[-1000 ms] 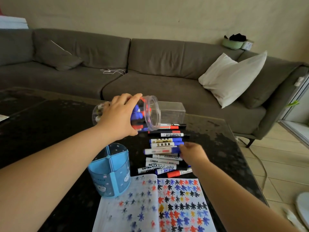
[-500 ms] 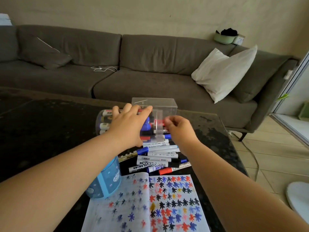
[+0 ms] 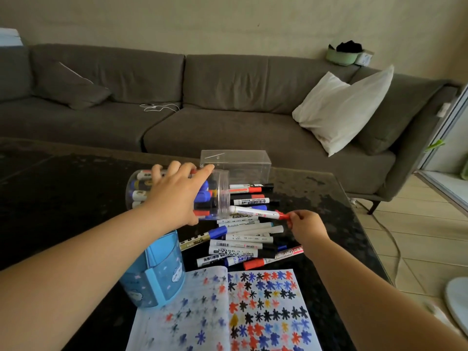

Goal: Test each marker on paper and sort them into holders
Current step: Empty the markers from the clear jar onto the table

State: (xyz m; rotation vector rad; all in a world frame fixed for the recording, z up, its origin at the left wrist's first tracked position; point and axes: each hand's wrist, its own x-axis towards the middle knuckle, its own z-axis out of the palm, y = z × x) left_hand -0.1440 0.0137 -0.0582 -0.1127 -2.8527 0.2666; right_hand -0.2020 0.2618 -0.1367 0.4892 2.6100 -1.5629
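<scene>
A red-capped marker is pinched at its cap end by the fingertips of the right hand, the fingers curled close around the cap; the white barrel reaches left to the mouth of a clear jar. The jar is held on its side by the left hand, whose grip is spread over the top of the wall, fingers curved round it, with more markers seen inside. The marker is judged light and stiff, its plastic smooth — a pinch at the cap may let the cap pull off, so the barrel would be the surer place to hold. The jar is likely rigid, slippery and prone to roll. Below lies a loose pile of markers on the dark desk. Nearer are a blue holder and the test paper — covered in coloured marks. A clear box stands behind.
</scene>
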